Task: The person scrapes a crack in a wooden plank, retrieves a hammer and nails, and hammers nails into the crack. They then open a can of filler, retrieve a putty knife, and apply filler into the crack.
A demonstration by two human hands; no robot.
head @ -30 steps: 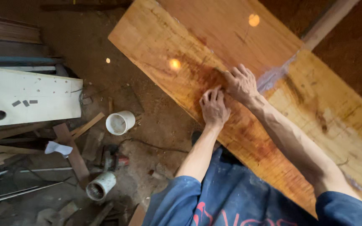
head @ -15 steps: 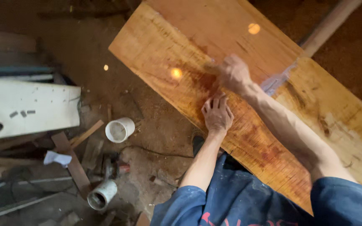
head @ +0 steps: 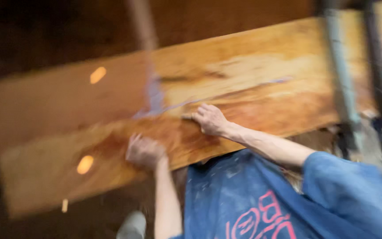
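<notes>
Shirt: blue shirt (head: 244, 194) with pink print fills the lower right, nearest me; pale specks on it.
Left hand: my left hand (head: 144, 152) lies on the near edge of the plank (head: 253, 75), fingers curled down on the wood; blurred, so I cannot tell whether it grips the edge or only presses.
Right hand: my right hand (head: 211, 119) lies palm down on the plank face, further in than the left, fingers pointing left; not wrapped round anything.
Hands: apart, both on wood, nothing held between them.
Plank: long axis runs lower left to upper right across the view; it lies ahead of my body, near edge over my chest. Surface orange-brown, glossy in patches.
Nearer hand: left to the near edge; right to the middle.
Far: grey posts (head: 341, 71) at right, dark ground beyond.
Focus: whole frame motion-blurred.
</notes>
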